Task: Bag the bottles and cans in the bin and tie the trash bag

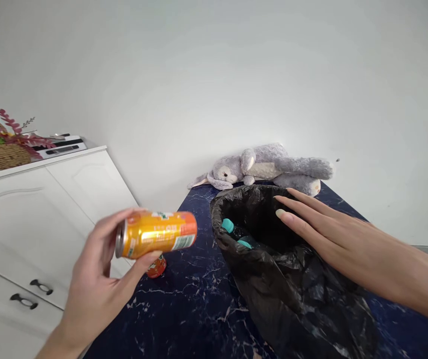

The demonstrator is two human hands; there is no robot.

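Observation:
My left hand [99,274] grips an orange soda can [157,233], tipped on its side and held in the air left of a black garbage bag [284,294]. Fingers stretched out, my right hand [322,227] lies over the right rim of the bag's open mouth. Inside the bag, two bottles show their teal caps, a nearer cap [245,243] and a farther cap [227,225]; their bodies are mostly hidden. Partly covered by my left hand and the held can, a second orange can [157,268] stands on the table.
The bag sits on a dark blue marbled table [199,309]. Behind it a grey plush rabbit [262,167] lies against the wall. To the left is a white cabinet [30,224], topped by a wicker basket [4,155] of artificial plants and a white device [62,147].

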